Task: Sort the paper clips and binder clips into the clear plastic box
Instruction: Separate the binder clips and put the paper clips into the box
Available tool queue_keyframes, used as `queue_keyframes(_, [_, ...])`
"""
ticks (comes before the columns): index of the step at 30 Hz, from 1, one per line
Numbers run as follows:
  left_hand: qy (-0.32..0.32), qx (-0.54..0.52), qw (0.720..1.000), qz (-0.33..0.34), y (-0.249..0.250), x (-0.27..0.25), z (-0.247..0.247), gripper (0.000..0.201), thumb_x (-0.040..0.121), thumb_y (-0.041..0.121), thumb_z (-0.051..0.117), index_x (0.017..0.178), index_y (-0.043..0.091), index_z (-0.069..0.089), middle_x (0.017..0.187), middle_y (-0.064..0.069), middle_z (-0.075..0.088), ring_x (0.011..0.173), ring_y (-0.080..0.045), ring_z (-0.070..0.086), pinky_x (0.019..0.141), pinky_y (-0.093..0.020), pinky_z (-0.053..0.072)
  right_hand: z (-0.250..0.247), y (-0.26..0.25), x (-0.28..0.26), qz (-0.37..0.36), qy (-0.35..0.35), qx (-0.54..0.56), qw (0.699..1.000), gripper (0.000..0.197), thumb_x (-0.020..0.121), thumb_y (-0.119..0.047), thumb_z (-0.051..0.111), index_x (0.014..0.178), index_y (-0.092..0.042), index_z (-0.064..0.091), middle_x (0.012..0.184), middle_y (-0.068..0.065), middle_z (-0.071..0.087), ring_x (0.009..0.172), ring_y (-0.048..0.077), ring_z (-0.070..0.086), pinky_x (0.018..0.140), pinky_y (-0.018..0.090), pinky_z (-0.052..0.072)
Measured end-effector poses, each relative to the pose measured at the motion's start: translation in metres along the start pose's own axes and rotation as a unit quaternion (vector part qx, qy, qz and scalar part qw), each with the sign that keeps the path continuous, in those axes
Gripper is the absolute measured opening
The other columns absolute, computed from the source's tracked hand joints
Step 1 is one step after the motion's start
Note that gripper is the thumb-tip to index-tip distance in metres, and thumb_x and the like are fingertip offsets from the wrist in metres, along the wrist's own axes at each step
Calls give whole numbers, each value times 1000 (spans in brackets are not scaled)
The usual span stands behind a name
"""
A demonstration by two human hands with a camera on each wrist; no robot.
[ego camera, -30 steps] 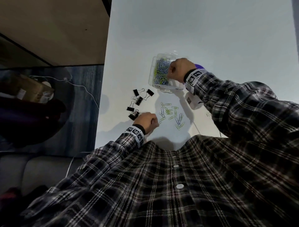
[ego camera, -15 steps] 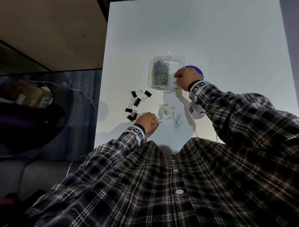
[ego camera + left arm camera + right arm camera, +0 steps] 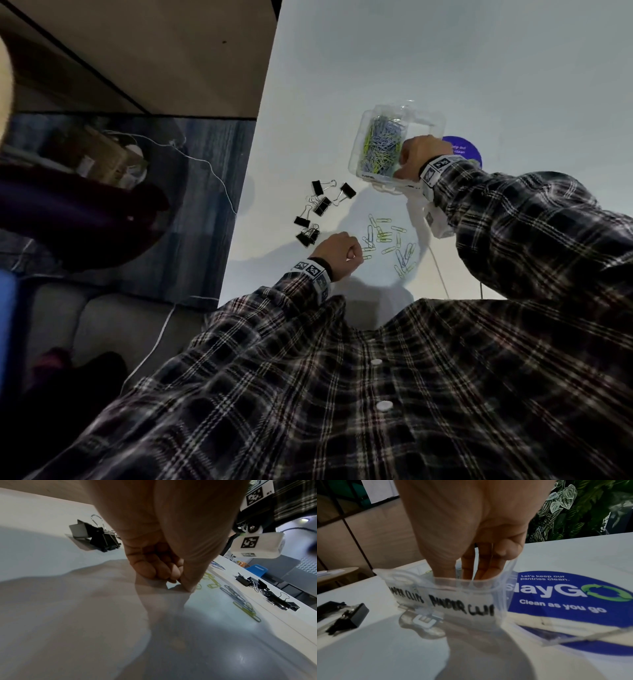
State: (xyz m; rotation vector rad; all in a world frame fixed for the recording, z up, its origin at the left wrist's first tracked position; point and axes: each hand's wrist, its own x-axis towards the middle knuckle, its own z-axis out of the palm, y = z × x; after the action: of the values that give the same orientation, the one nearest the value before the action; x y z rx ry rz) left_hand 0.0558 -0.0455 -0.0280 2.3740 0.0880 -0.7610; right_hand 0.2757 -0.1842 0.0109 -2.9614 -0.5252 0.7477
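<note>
Left hand (image 3: 339, 254) fisted, thumb down; right hand (image 3: 419, 157) fingers extended downward.

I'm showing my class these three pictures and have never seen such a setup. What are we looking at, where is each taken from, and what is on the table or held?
No machine: a person wears three cameras, one on the head and one on each wrist. The head view looks down on a white table. The right hand reaches into the clear plastic box, labelled for paper clips and binder clips. The left hand rests curled beside loose paper clips, seemingly holding nothing. Black binder clips lie nearby.
</note>
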Motion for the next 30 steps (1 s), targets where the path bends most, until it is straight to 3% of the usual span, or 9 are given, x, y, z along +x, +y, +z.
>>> queue_keyframes(5, [16, -11, 1000, -5, -3, 3, 3, 23, 82, 23, 57, 67, 30, 42, 75, 11, 43, 74, -13, 46, 72, -26, 41, -3, -2, 5, 10, -13, 0, 1000, 25, 73, -17, 71, 98, -17, 72, 100, 12, 70, 92, 34, 68, 78, 36, 52])
queue_keyframes(9, [22, -18, 1000, 11, -7, 4, 5, 10, 82, 23, 62, 76, 25, 54, 76, 8, 48, 76, -12, 47, 74, -29, 44, -1, 2, 4, 11, -9, 19, 1000, 26, 68, -15, 72, 94, -19, 74, 96, 10, 72, 82, 30, 67, 72, 33, 52])
queue_keyframes(12, [28, -25, 999, 8, -8, 5, 6, 12, 81, 24, 63, 74, 28, 54, 73, 10, 49, 76, -13, 49, 77, -33, 48, -2, 1, 3, -1, -10, 1, 1000, 25, 69, -15, 73, 94, -18, 74, 93, 10, 71, 78, 29, 65, 72, 32, 52])
queue_keyframes(18, [29, -33, 999, -7, -6, 2, 6, 13, 81, 26, 61, 72, 30, 52, 77, 9, 49, 78, -13, 51, 75, -31, 48, 3, 5, -1, -46, 21, -67, 996, 18, 84, -20, 61, 95, -13, 74, 97, 16, 70, 88, 37, 66, 75, 38, 51])
queue_keyframes(21, [37, -50, 998, -10, -5, 1, 6, 5, 82, 25, 61, 79, 21, 60, 81, 4, 54, 76, -13, 51, 70, -28, 45, 6, 7, -3, -60, 10, -115, 992, 27, 92, -26, 52, 99, -5, 68, 102, 18, 67, 96, 36, 62, 76, 40, 47])
queue_keyframes(24, [44, -55, 997, -6, -7, 0, 7, 7, 82, 26, 60, 81, 19, 61, 81, 4, 53, 75, -13, 50, 68, -25, 42, 8, 15, -7, -72, -3, -139, 988, 40, 97, -39, 45, 107, -3, 61, 111, 20, 63, 109, 37, 55, 91, 45, 42])
queue_keyframes(26, [50, -55, 997, -5, -7, -1, 8, 7, 82, 26, 60, 80, 19, 61, 81, 4, 53, 75, -12, 49, 67, -23, 40, 5, 19, -11, -84, -6, -139, 987, 38, 97, -40, 43, 101, -5, 60, 106, 19, 65, 105, 38, 56, 93, 47, 40])
queue_keyframes(30, [71, -41, 996, 20, -9, 0, 11, 8, 83, 25, 61, 77, 19, 59, 77, 4, 52, 76, -11, 47, 68, -23, 38, -17, 27, -15, -34, 18, -21, 999, 25, 85, -27, 47, 76, -11, 64, 75, 6, 71, 73, 27, 60, 89, 41, 40])
